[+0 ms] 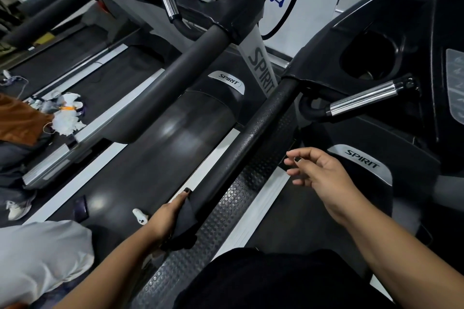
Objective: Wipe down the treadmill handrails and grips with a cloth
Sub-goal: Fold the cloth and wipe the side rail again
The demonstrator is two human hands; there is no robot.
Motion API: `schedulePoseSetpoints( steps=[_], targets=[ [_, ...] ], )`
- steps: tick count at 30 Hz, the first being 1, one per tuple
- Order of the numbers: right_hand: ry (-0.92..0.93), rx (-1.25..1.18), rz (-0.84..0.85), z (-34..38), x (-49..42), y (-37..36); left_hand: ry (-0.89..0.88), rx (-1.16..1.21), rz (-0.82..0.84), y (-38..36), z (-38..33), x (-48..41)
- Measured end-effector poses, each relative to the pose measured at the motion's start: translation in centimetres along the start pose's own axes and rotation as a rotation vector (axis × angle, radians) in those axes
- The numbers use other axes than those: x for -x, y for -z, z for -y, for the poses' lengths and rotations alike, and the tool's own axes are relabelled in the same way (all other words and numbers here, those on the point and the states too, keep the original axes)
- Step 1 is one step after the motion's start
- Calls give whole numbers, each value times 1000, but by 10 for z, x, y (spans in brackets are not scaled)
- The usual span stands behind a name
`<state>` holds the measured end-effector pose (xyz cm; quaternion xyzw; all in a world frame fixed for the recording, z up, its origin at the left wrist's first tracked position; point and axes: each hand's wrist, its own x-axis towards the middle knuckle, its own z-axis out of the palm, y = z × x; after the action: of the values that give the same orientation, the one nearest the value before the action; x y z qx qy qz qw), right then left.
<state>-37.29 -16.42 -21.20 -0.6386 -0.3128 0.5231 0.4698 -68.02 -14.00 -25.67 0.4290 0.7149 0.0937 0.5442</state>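
Left of handrail (263, 128) and cloth (184, 221), tissues (67, 119) litter the neighbouring treadmill (175, 70).

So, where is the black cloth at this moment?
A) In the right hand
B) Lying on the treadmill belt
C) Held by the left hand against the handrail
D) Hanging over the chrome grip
C: the left hand grips the black cloth against the lower end of the dark handrail, while the right hand hovers beside the rail and holds nothing.
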Motion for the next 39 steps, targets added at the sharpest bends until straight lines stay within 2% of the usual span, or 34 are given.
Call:
schedulePoseSetpoints(
  steps=[3, 6, 9, 10, 13, 15, 22, 27, 33, 37, 39],
  targets=[
    [-8, 0, -2, 0, -1, 0, 50, 9, -111, -2, 4, 2],
    [-12, 3, 16, -2, -1, -2, 47, -112, -180, -3, 7, 12],
    [-5, 4, 35, -2, -2, -6, 46, -66, -186, -5, 6, 19],
    [-4, 2, 41, -2, -2, -8, 60, 20, -180, -6, 9, 17],
    [-4, -14, 51, -2, -2, -11, 220, 552, -146, -10, 7, 23],
    [-7, -16, 56, -2, -2, -12, 256, 638, -75, -12, 6, 26],
    [-27, -16, 57, -3, -1, -14, 210, 463, -33, -17, -3, 35],
    [-22, -12, 53, -1, -4, -17, 188, 335, -74, -10, 4, 30],
    [-19, -22, 58, 3, -6, -21, 243, 262, 33, 3, 18, 28],
    [-26, -22, 81, 4, -7, -29, 11, -116, -137, 5, 14, 14],
    [-28, -17, 93, 3, -7, -32, -78, -295, -101, 0, 6, 17]
  ],
)
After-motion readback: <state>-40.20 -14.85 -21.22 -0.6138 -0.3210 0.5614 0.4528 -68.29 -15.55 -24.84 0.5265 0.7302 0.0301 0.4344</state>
